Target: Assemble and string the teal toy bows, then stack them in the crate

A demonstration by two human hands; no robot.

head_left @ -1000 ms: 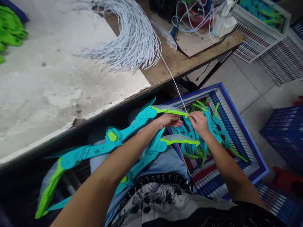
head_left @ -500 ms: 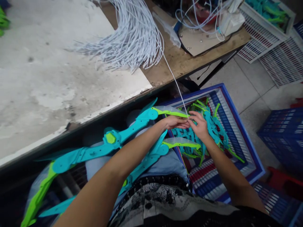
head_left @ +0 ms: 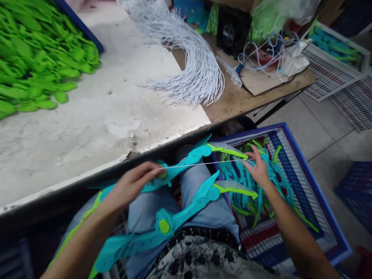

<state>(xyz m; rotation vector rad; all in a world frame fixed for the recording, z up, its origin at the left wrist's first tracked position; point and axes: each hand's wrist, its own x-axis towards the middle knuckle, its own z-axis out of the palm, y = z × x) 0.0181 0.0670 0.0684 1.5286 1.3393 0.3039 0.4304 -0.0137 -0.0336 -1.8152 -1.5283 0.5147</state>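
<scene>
Two turquoise toy bows with bright green tips lie across my lap. My left hand (head_left: pixel 136 180), blurred, is closed on a white elastic cord (head_left: pixel 203 164) over the middle of the farther bow (head_left: pixel 192 156). From there the cord runs taut to that bow's right green tip (head_left: pixel 240 154). At this tip my right hand (head_left: pixel 258 166) pinches with thumb and forefinger, its other fingers loosely bent. The nearer bow (head_left: pixel 186 211) rests on my thighs, touched by neither hand.
A blue-rimmed crate (head_left: pixel 308 174) with several toy bows stands at my right. On the worn white table (head_left: pixel 95 135) lie a bundle of white cords (head_left: pixel 200 73) and a heap of green parts (head_left: pixel 37 58). A small fan (head_left: pixel 232 33) stands behind.
My left hand has moved left from the bow's tip, drawing the cord along the bow. The cord no longer trails from the bundle. My right hand stays at the tip; the view has shifted.
</scene>
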